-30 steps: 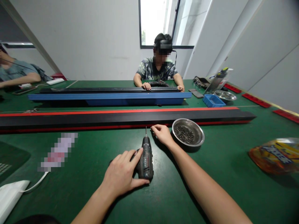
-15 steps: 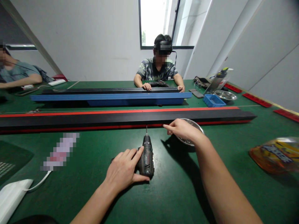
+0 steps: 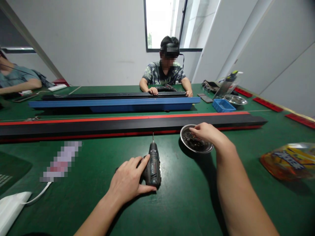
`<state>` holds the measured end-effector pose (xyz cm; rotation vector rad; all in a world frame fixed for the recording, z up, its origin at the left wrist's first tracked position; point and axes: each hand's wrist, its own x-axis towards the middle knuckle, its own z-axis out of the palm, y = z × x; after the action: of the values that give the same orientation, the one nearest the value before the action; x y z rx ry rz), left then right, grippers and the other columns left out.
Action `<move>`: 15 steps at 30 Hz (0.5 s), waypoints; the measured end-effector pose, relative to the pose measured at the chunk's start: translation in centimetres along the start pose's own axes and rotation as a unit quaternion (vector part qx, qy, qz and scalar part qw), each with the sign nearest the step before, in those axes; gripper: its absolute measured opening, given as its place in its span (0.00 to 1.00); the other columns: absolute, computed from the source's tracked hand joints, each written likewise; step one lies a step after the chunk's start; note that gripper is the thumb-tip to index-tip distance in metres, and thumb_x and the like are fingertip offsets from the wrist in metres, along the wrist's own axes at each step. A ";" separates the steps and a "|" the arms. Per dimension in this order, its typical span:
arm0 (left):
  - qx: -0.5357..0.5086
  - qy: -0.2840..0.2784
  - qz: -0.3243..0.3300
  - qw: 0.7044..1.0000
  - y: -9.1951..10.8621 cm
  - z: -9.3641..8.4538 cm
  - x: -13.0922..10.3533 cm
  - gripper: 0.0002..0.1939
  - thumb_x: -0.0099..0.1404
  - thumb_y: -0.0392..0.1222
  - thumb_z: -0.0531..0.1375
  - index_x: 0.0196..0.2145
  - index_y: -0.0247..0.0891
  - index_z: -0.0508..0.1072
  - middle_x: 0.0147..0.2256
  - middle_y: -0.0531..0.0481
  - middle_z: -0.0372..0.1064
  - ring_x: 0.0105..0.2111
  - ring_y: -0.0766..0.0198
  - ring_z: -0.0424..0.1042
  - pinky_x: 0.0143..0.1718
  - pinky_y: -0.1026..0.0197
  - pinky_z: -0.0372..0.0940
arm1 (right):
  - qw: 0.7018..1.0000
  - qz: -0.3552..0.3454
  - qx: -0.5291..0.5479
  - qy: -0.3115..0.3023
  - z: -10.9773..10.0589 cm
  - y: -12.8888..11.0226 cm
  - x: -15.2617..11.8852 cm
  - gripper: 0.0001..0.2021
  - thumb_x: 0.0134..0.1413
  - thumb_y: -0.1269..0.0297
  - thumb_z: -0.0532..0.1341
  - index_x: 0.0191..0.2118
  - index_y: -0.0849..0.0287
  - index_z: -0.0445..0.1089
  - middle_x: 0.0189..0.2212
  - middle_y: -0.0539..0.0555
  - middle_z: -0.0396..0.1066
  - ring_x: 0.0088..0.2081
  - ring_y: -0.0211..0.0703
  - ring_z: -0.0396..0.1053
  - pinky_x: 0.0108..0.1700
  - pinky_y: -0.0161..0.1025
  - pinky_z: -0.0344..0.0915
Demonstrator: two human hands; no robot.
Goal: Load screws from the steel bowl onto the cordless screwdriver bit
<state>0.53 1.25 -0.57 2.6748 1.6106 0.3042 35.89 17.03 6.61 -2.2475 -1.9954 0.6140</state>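
Observation:
My left hand (image 3: 131, 178) is wrapped round a black cordless drill (image 3: 154, 167), which lies on its side on the green table. The drill's bit points away from me, its tip close to the near red edge of a long black bar with red edges (image 3: 118, 125). Over a round metal bowl (image 3: 183, 144) hangs my right hand (image 3: 205, 132), its fingers closed and dipping to the small dark screws (image 3: 193, 140) inside. Whatever is between those fingertips is hidden.
Across the table sits a co-worker (image 3: 167, 70), hands on dark bars above a blue rail (image 3: 110, 103). A blue tray (image 3: 223, 105) and another metal bowl (image 3: 235, 100) stand back right. An orange-yellow bag (image 3: 290, 162) lies right; a white power strip (image 3: 14, 208) lies left.
My right hand has moved right and its fingers have come down into the bowl of screws. The left hand still holds the drill in the same place. The view has shifted slightly.

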 end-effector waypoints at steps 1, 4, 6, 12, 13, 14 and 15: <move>-0.003 0.000 0.000 1.000 0.0 0.0 -0.1 0.56 0.54 0.71 0.71 0.70 0.39 0.59 0.56 0.37 0.71 0.52 0.43 0.73 0.50 0.45 0.70 | 1.000 0.007 0.005 -0.017 0.3 0.2 0.1 0.14 0.63 0.57 0.63 0.32 0.60 0.80 0.28 0.58 0.78 0.30 0.46 0.77 0.32 0.36 0.65; -0.013 0.001 0.004 1.000 0.0 0.0 -0.3 0.57 0.53 0.71 0.72 0.70 0.38 0.59 0.56 0.37 0.71 0.51 0.42 0.73 0.50 0.43 0.71 | 0.995 0.032 0.015 -0.090 1.3 0.7 0.4 0.04 0.55 0.65 0.68 0.33 0.59 0.80 0.28 0.56 0.78 0.27 0.44 0.76 0.30 0.36 0.66; -0.020 0.003 0.008 1.000 -0.1 0.0 -0.5 0.57 0.53 0.71 0.71 0.70 0.39 0.59 0.56 0.37 0.71 0.51 0.42 0.73 0.50 0.43 0.71 | 0.990 0.041 0.006 -0.132 1.9 0.6 0.4 0.01 0.52 0.69 0.70 0.33 0.59 0.80 0.29 0.56 0.79 0.26 0.44 0.75 0.29 0.36 0.66; -0.035 0.007 0.013 0.999 0.0 -0.1 -0.8 0.58 0.51 0.71 0.72 0.70 0.40 0.60 0.55 0.38 0.71 0.50 0.43 0.74 0.50 0.44 0.71 | 0.990 0.041 0.005 -0.136 2.6 0.8 1.1 0.01 0.53 0.70 0.69 0.32 0.59 0.80 0.29 0.57 0.79 0.26 0.44 0.75 0.29 0.35 0.66; -0.037 0.007 0.014 0.999 0.0 -0.1 -0.8 0.58 0.51 0.71 0.72 0.70 0.40 0.60 0.55 0.38 0.71 0.50 0.43 0.74 0.50 0.44 0.71 | 0.991 0.041 0.011 -0.130 2.5 1.0 1.3 0.02 0.54 0.69 0.69 0.31 0.59 0.80 0.29 0.57 0.79 0.27 0.44 0.75 0.29 0.35 0.65; -0.038 0.005 0.015 0.999 0.0 -0.1 -0.9 0.58 0.51 0.71 0.72 0.70 0.40 0.60 0.55 0.38 0.71 0.50 0.43 0.74 0.50 0.44 0.71 | 0.991 0.038 0.013 -0.125 2.4 1.3 1.5 0.03 0.55 0.68 0.68 0.31 0.59 0.80 0.29 0.57 0.79 0.27 0.44 0.75 0.29 0.35 0.65; -0.039 0.004 0.015 0.999 0.0 -0.2 -0.9 0.58 0.51 0.71 0.72 0.70 0.40 0.60 0.55 0.38 0.71 0.50 0.43 0.74 0.50 0.44 0.71 | 0.992 0.033 0.013 -0.119 2.2 1.5 1.6 0.04 0.57 0.68 0.67 0.32 0.59 0.80 0.29 0.57 0.79 0.28 0.44 0.76 0.29 0.35 0.65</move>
<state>0.11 0.43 -0.55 2.6461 1.5277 0.3692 36.68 17.88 3.69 -2.3306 -2.0035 0.9514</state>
